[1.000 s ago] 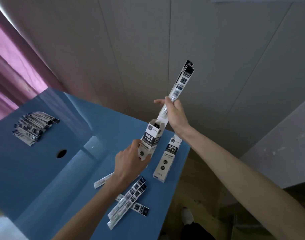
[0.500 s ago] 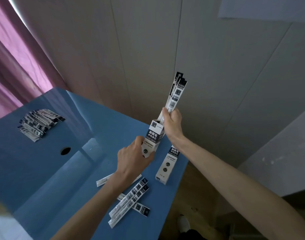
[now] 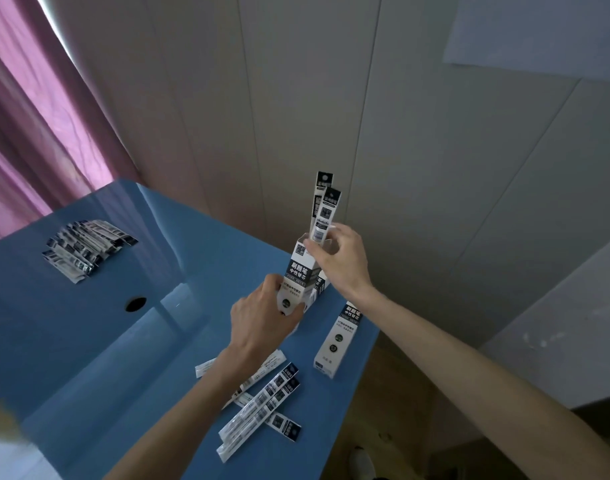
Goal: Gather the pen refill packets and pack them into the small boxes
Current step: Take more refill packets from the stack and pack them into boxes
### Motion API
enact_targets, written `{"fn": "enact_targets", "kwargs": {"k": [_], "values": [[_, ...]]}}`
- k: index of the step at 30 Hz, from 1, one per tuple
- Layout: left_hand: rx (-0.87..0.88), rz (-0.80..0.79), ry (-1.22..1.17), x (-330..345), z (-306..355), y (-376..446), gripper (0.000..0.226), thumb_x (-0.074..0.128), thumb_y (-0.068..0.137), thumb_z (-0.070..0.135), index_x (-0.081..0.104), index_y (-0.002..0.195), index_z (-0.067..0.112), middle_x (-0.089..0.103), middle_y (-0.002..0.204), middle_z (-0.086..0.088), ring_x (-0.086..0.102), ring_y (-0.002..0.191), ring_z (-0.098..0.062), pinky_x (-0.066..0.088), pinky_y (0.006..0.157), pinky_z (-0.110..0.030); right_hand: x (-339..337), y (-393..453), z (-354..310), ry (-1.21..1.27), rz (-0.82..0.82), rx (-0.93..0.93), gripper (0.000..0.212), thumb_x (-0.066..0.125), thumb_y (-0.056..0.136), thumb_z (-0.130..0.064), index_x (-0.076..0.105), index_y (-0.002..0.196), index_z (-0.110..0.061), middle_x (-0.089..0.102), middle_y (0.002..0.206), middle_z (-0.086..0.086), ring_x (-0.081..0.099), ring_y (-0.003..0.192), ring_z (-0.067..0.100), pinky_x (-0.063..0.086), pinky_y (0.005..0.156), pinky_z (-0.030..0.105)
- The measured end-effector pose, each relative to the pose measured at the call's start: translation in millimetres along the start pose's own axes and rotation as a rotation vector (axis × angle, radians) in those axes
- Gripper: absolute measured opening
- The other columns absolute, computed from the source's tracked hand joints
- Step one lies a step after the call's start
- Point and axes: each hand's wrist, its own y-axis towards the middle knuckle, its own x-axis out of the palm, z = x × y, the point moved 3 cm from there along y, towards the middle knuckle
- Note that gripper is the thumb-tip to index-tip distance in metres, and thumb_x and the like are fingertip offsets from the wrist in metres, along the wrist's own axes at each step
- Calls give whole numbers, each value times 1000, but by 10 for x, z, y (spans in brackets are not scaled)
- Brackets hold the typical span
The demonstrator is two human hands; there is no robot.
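My left hand (image 3: 262,323) grips the lower part of a small white-and-black box (image 3: 296,278), held upright above the blue table (image 3: 89,341) with its top open. My right hand (image 3: 341,258) pinches a few pen refill packets (image 3: 322,209) that stand in the box's opening, their upper halves sticking out. A second small box (image 3: 338,341) lies flat near the table's right edge. Several loose packets (image 3: 262,407) lie under my left forearm. A fanned pile of packets (image 3: 85,251) lies at the far left.
A round dark hole (image 3: 136,304) is in the tabletop left of my hands. A purple curtain (image 3: 37,133) hangs at the left, a panelled wall (image 3: 331,98) stands behind. The table's right edge drops to a wooden floor (image 3: 400,393).
My right hand has lowered the packets from high above the box down into its open top. The left hand kept hold of the box.
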Motion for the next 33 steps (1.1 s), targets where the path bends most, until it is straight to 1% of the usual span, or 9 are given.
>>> {"fn": "enact_targets", "kwargs": {"k": [3,5,7,10,14,18,26,30,33], "values": [[2,22,-11,-40,-16,13,50,64,87,61,46,124,33,73,113,13,71,90,-16,50,72,-33,-49,31,-56,-53,-16,-92,25,67,92,-54,70,81,-31,65,124,-12,45,129,11,36,113,39],[5,31,-18,-67,-16,15,50,64,87,61,46,125,33,72,114,13,71,90,-15,50,72,-33,-57,61,-88,-54,-47,-121,31,65,93,-53,77,100,-26,65,127,-12,43,132,11,34,115,39],[6,40,-27,-85,-22,8,50,64,87,60,45,125,33,73,116,12,71,90,-16,51,73,-33,-82,74,-131,-36,-54,-104,36,65,96,-49,78,103,-16,65,128,-7,44,134,12,34,115,37],[9,53,-33,-103,-35,-9,50,65,88,60,43,126,34,72,118,13,71,90,-16,50,73,-33,-115,42,-188,-48,-34,-143,37,62,97,-52,78,91,-19,66,127,-4,45,134,12,35,114,41],[27,69,-35,-96,-42,-22,50,66,88,59,44,126,35,71,120,13,71,90,-17,48,71,-31,-139,17,-216,-150,-59,-161,48,57,98,-58,57,55,-37,72,117,1,47,135,16,40,108,40],[39,76,-41,-68,-30,-37,51,66,89,58,44,127,34,71,121,13,71,92,-18,50,73,-33,-194,65,-194,-108,-54,-145,45,52,98,-62,80,89,-29,75,107,-9,53,128,13,43,106,40],[99,-55,62,152,47,29,53,60,91,60,46,134,34,67,126,15,68,101,-16,43,70,-31,-398,101,223,16,-119,9,25,64,99,-31,74,120,-20,72,117,-6,64,103,7,53,94,31],[152,-180,129,427,169,90,54,55,93,61,52,137,30,66,126,9,66,104,-18,49,78,-35,-375,60,702,74,-171,188,35,62,101,-19,63,135,-15,66,133,-1,60,121,13,49,109,38],[219,-246,219,645,243,134,56,49,97,61,52,138,23,64,129,3,67,105,-22,48,77,-36,-275,-135,1053,6,-176,279,37,63,100,-23,60,137,-14,63,134,3,58,122,16,50,108,42]]}}
